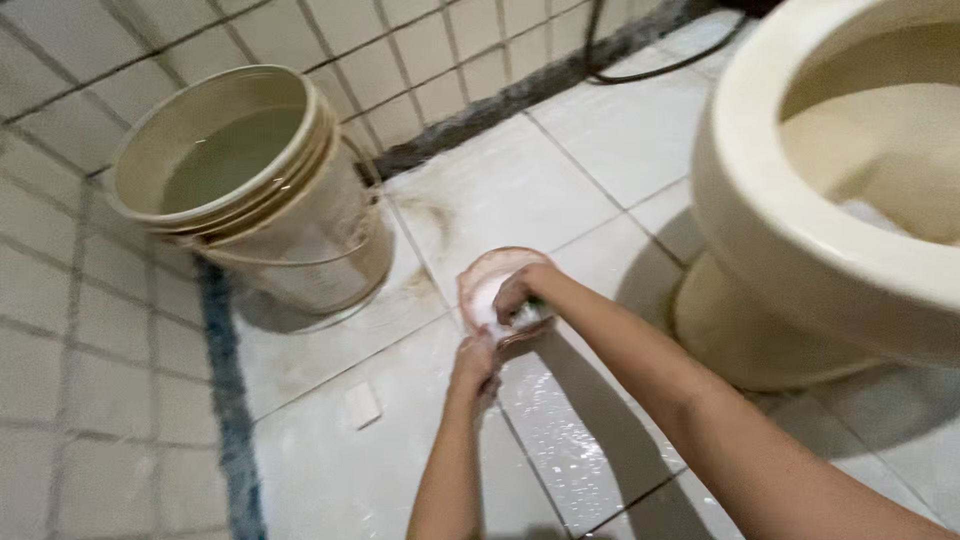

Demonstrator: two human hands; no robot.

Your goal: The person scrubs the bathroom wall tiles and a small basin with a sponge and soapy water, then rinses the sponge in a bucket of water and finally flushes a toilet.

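A small pink bowl (492, 272) with white soapy stuff inside sits on the wet tiled floor. My right hand (520, 295) reaches into it, fingers curled around a pale sponge-like lump (524, 316) at the bowl's near rim. Just below, my left hand (476, 365) holds the bowl's near edge, fingers closed on it. Motion blur hides the details of both grips.
A cream bucket (300, 230) part full of water stands against the tiled wall at the left. A beige toilet bowl (800, 250) fills the right side. A small white scrap (362, 404) lies on the floor. A dark hose (640, 65) runs along the wall base.
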